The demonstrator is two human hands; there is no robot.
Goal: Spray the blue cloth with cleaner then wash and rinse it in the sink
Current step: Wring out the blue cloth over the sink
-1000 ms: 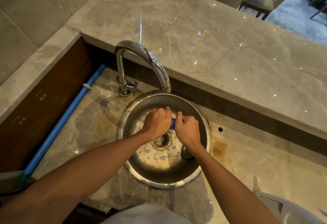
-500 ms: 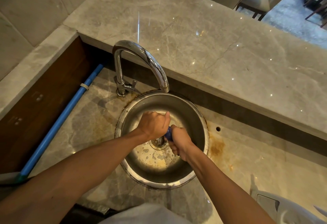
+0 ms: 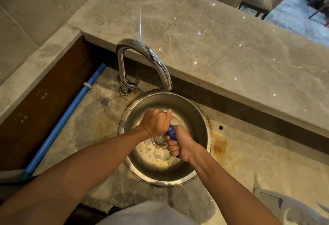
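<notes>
Gripping one twisted blue cloth [image 3: 170, 132], both hands' fingers curl round it: left hand [image 3: 156, 122], right hand [image 3: 179, 142], inside one round sink's rim [image 3: 161, 182], clear of its walls, below one faucet [image 3: 151, 57].

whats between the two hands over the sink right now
In the head view, the twisted blue cloth spans the short gap between the left hand and right hand, both gripping it above the sink drain.
</notes>
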